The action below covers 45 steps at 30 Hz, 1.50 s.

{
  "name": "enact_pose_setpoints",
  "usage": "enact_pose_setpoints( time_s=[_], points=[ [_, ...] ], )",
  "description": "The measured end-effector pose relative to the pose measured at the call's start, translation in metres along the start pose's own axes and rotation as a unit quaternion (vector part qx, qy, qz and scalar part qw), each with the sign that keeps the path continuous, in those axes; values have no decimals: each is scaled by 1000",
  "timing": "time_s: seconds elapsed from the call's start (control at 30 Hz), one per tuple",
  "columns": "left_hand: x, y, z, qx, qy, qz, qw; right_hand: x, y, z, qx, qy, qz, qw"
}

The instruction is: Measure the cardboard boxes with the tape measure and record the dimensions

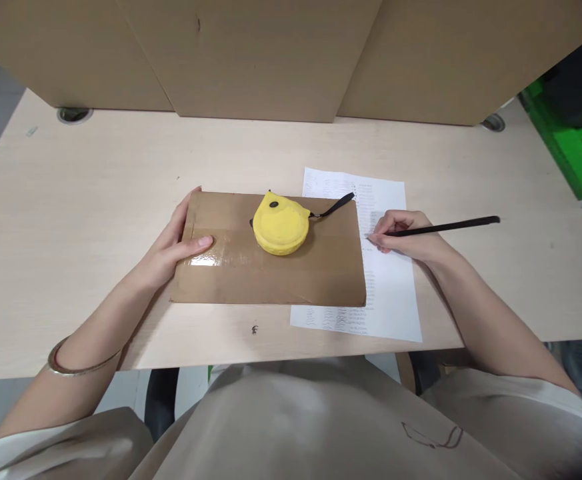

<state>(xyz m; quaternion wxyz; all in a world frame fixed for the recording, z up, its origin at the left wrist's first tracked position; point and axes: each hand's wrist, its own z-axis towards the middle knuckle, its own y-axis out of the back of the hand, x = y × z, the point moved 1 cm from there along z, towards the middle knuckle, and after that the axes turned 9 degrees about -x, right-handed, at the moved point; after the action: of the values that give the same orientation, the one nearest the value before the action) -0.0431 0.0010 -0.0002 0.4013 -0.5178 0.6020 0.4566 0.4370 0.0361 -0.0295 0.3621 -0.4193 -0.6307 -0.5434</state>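
My left hand (175, 243) grips the left edge of a flat brown cardboard box (231, 280), its thumb on the taped top and the other fingers mostly hidden at the side. On the box lies a yellow tape measure (281, 225) with a black button and a black wrist strap (338, 205) pointing right. Between the fingertips of my right hand (405, 233) is a slim black pencil (451, 227), its tip low over a sheet of paper (395, 300). Printed lines and handwritten marks cover parts of the sheet. The box overlaps its left side.
Large cardboard panels (255, 60) stand along the back of the pale wooden table (61, 267). Two round cable holes, left (75, 115) and right (493, 123), sit by the panels. Something green (561, 147) and dark equipment are beyond the right edge.
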Motion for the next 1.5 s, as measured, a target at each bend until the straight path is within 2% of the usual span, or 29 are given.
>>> enact_pose_setpoints(
  time_s=[0.87, 1.13, 1.4, 1.5],
  points=[
    [6, 6, 2, 27, -23, 15, 999, -12, 3, 1, -7, 24, 6, 1000],
    [16, 12, 10, 34, -28, 0, 999, -9, 2, 0, -15, 16, 3, 1000],
    [4, 4, -2, 19, -27, -1, 999, -9, 2, 1, -13, 13, 2, 1000],
    [5, 5, -1, 20, -34, 8, 999, -9, 2, 1, -16, 20, 3, 1000]
  ],
)
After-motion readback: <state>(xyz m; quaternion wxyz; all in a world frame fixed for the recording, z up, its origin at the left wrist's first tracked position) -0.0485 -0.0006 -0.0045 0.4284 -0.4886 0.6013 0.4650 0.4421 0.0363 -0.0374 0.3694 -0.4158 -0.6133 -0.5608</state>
